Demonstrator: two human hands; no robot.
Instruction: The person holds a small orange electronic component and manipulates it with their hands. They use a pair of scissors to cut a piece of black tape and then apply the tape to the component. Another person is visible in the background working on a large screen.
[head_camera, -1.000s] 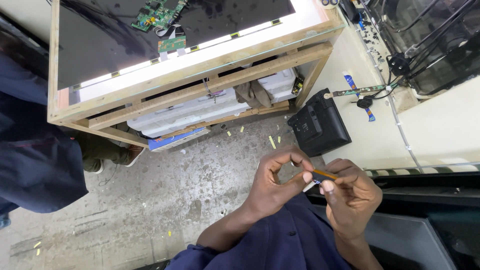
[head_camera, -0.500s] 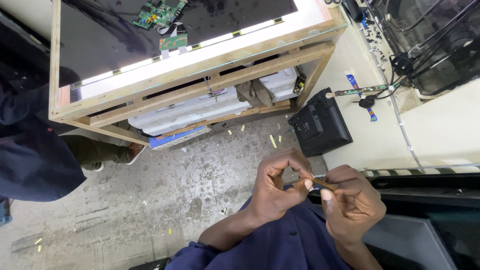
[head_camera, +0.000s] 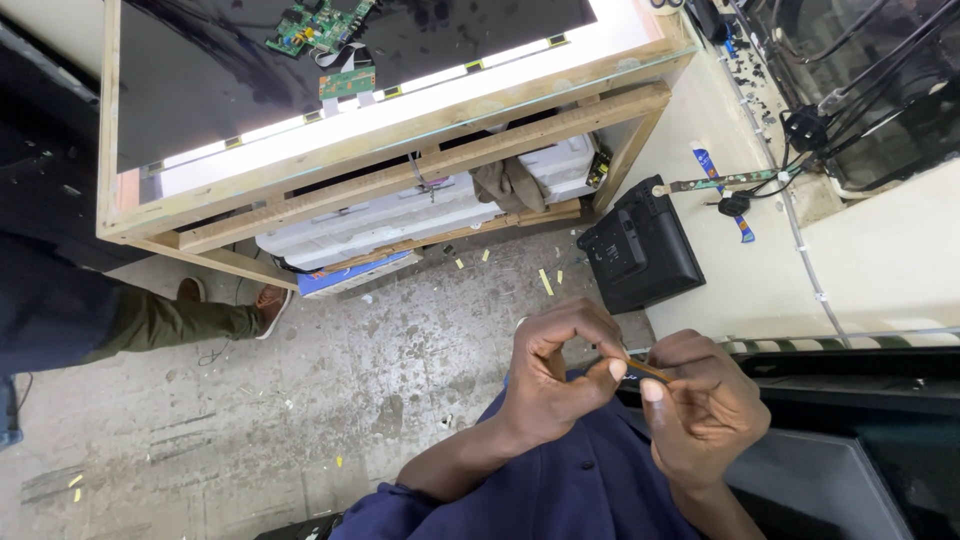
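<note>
A: Logging hands. What is the left hand (head_camera: 555, 375) doing?

B: It is curling into a loose fist, thumb tip pressing against the near end of a thin brown stick (head_camera: 650, 371). It is pinching that end between thumb and forefinger.

A: And the right hand (head_camera: 705, 410)?

B: It is gripping the same stick from the other side, fingers folded over it, thumb lying just under it. The stick is bridging the two hands, tilting slightly down toward the right hand; its far end is hiding under the right fingers. What kind of stick it is, I cannot tell.

A: Where are the hands sitting?

B: Both are hovering over the person's blue sleeve (head_camera: 560, 490), held close together and touching through the stick.

A: Surroundings, relative to the hands?

B: Just above the right hand, a black box (head_camera: 640, 250) is lying on the floor (head_camera: 300, 400). Further above both hands, a wooden bench (head_camera: 400, 150) is carrying a dark panel (head_camera: 220, 80) with a green circuit board (head_camera: 320, 25). Well off to the left of the left hand, another person's leg (head_camera: 150, 320) is reaching in.
</note>
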